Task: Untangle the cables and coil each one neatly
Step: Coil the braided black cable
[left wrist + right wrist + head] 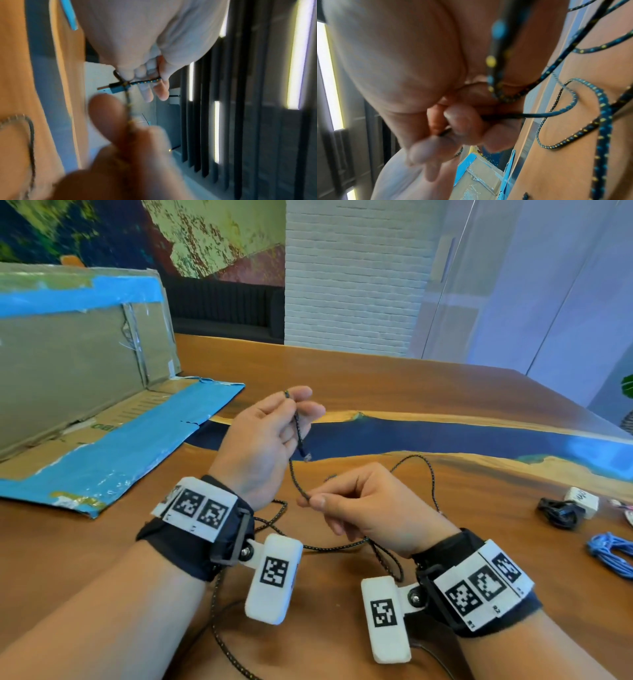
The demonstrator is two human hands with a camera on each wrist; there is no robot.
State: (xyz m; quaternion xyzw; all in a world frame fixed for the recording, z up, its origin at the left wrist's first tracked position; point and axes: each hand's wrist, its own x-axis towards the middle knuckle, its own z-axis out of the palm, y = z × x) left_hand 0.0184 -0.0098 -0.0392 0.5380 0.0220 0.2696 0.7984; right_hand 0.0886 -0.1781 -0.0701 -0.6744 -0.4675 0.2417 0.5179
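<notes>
Cardboard box (78, 350) left; blue coil (609, 553) right of braided cable (430, 474).

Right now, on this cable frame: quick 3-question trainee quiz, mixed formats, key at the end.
1. True or false: the left hand holds the braided cable near its plug end.
2. Which coiled cable lies at the table's right edge? A) blue B) red C) green
3. Fill in: the right hand ____ the braided cable between thumb and fingers.

Key: 1 true; 2 A, the blue cable; 3 pinches.
</notes>
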